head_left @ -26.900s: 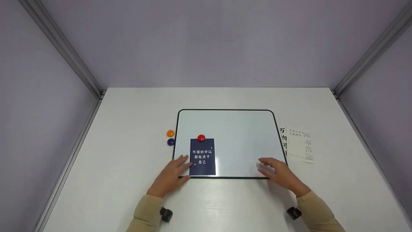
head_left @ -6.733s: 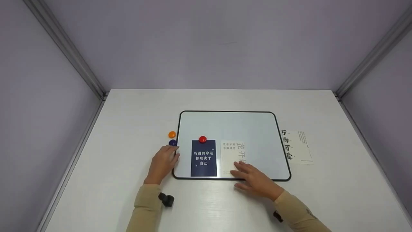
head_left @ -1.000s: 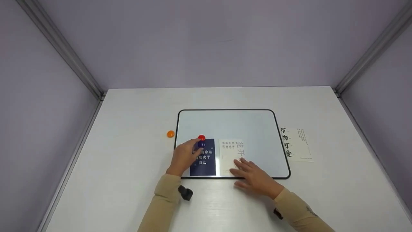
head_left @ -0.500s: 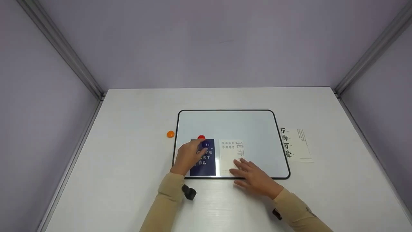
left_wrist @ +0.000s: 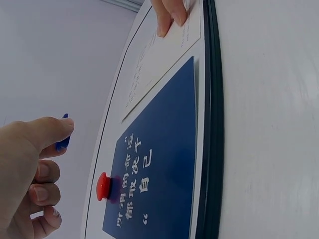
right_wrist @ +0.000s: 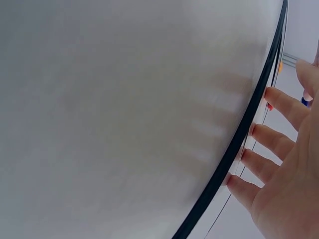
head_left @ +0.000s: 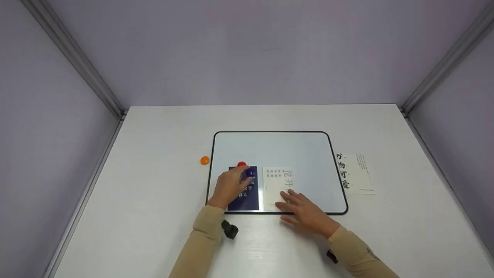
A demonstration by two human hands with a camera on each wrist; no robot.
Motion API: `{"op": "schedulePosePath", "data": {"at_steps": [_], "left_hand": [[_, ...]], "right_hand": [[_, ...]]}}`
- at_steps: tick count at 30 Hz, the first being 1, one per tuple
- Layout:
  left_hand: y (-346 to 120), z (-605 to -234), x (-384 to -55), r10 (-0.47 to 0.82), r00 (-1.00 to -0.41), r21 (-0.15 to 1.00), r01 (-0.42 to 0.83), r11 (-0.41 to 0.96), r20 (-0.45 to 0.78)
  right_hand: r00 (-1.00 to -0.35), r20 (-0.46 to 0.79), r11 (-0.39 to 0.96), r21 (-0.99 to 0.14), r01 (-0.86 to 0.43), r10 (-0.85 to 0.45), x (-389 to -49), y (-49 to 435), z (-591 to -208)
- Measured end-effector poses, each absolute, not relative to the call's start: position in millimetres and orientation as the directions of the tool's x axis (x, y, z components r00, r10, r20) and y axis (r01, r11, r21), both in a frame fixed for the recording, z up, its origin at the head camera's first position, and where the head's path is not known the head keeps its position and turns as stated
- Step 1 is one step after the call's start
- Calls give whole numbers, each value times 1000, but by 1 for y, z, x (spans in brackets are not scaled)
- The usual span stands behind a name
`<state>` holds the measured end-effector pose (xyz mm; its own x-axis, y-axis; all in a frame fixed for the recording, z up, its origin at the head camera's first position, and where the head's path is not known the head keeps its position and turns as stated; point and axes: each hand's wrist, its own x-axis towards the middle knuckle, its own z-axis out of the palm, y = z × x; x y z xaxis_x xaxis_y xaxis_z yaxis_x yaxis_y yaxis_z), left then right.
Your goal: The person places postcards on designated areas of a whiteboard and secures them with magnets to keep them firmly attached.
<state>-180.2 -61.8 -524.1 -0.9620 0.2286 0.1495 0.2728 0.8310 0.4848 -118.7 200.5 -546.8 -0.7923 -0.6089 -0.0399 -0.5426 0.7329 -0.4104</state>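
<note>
My left hand [head_left: 228, 186] pinches a round blue magnet [head_left: 251, 172] between thumb and fingertips, over the upper right of a navy card [head_left: 247, 202]. In the left wrist view the blue magnet [left_wrist: 63, 143] is held up clear of the board, its other fingers curled. A red magnet [left_wrist: 102, 187] sits at the navy card's top edge, partly behind my left hand in the head view. Beside it lies a cream card [head_left: 271, 189] with grey lettering. My right hand [head_left: 303, 212] rests spread fingertips on its lower right part, at the front edge of the whiteboard [head_left: 270, 148].
An orange magnet [head_left: 204, 160] lies on the white table [head_left: 162, 162], just left of the whiteboard. Another cream card [head_left: 359, 175], with bold black lettering, lies beside the board's right edge. Walls enclose the table at the back and sides.
Over the last second my left hand carries the blue magnet rightward across the navy card. Earlier, that magnet lay by the orange one and the grey-lettered card lay right of the board. My right hand stays put.
</note>
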Motion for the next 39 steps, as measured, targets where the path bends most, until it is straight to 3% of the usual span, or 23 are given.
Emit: {"op": "schedulePosePath", "data": {"at_steps": [21,39], "left_hand": [[-45,-525,-188,248,-964,499,261,826,93],[-31,-522,-194,294,-950,487,306,818,103]], "right_hand": [[-801,-78,752,-409,-518,-594,-119,200,-546],[-788,10,722,-395,-568,-615,-119,201,-549]]}}
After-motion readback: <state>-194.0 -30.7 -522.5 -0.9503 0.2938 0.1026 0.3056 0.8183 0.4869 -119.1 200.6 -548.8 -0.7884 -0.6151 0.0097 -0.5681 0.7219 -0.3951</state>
